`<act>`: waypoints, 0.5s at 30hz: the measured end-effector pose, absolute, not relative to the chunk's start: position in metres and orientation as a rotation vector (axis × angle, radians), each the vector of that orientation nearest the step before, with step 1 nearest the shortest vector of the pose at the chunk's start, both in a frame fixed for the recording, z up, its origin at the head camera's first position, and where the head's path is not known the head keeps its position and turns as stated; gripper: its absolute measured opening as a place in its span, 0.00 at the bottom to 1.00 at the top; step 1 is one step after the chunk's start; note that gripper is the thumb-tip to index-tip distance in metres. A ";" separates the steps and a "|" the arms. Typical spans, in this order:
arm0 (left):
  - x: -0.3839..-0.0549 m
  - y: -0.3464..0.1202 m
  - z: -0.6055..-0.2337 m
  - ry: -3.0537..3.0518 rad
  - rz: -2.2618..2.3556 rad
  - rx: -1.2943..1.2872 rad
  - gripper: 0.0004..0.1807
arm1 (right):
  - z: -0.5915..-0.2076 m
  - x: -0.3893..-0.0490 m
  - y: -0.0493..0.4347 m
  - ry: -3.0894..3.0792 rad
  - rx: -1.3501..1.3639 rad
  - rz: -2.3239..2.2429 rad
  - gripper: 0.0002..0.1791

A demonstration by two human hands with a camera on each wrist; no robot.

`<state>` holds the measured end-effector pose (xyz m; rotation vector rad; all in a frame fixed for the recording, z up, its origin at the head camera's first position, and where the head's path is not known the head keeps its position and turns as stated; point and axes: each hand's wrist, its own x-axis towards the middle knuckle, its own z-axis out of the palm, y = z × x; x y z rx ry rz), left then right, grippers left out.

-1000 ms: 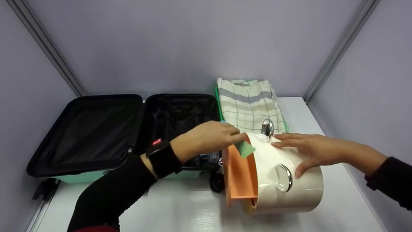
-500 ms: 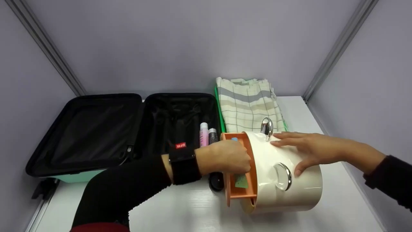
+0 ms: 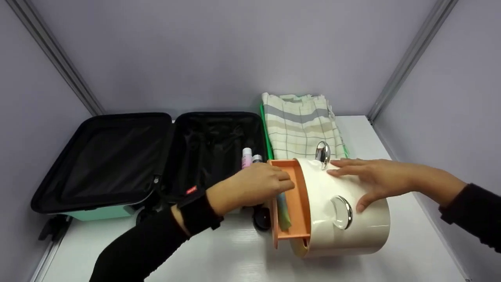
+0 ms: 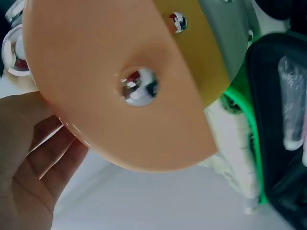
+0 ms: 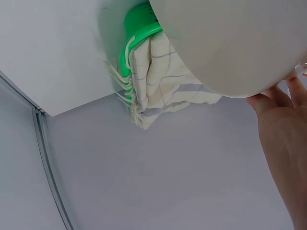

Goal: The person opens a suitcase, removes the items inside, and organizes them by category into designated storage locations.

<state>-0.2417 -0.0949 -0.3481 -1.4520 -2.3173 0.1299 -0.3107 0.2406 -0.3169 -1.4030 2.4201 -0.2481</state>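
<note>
My left hand (image 3: 258,182) is at the pulled-out orange drawer (image 3: 299,219) of a white rounded storage box (image 3: 352,235); its fingers reach over the drawer's front. Inside the drawer a blue-and-green tube (image 3: 285,219) lies against the front wall, its upper end hidden under the hand. In the left wrist view the hand's fingers (image 4: 55,167) are fairly straight and pass behind the orange drawer front (image 4: 168,129) with its chrome knob. My right hand (image 3: 385,180) rests spread on the casing, near two chrome oval handles (image 3: 344,213).
A mint-green suitcase (image 3: 103,212) lies open at the left, black inside. A pink bottle (image 3: 246,156) and a dark bottle (image 3: 256,158) are at its right side. Behind the box a checked cloth (image 3: 299,125) hangs over a green basket (image 5: 139,21). Purple-grey walls (image 3: 250,55) enclose the table.
My left hand brought the tube down into the drawer, then drew back left to the drawer's front. The tube now lies against the front wall. My right hand has stayed on the box.
</note>
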 end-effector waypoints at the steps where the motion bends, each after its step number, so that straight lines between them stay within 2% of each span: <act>1: -0.240 -0.104 -0.355 -2.286 -0.016 -1.382 0.08 | -0.315 -0.311 0.240 2.411 -1.391 -0.245 0.52; 5: -0.232 -0.131 -0.388 -2.246 -0.565 -1.059 0.08 | -0.309 -0.313 0.238 2.393 -1.361 -0.226 0.53; 8: -0.224 -0.139 -0.413 -2.339 -0.896 -0.857 0.12 | -0.308 -0.312 0.237 2.401 -1.377 -0.193 0.53; 12: -0.215 -0.139 -0.439 -2.494 -1.212 -0.734 0.18 | -0.307 -0.310 0.236 2.431 -1.385 -0.162 0.53; 15: -0.214 -0.134 -0.449 -2.515 -1.347 -0.713 0.18 | -0.309 -0.309 0.236 2.446 -1.385 -0.172 0.53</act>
